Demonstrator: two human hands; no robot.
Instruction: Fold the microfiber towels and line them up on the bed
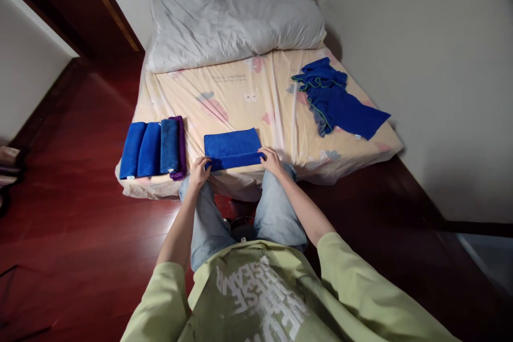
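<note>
A blue towel (232, 142) lies at the front edge of the bed, its near edge folded over into a thick strip. My left hand (200, 172) is closed on the strip's left end, and my right hand (270, 159) pinches its right end. Left of it, folded blue towels (133, 149) lie side by side with a dark blue one (169, 145) and a purple one (180, 149). A loose heap of blue cloths (334, 99), some with green edging, spreads over the right side of the bed.
The bed (248, 96) has a patterned, plastic-like cover. A large white pillow or quilt (236, 16) lies across its head end. A white wall (420, 64) stands at the right. The dark red floor (80, 214) surrounds the bed's left and front.
</note>
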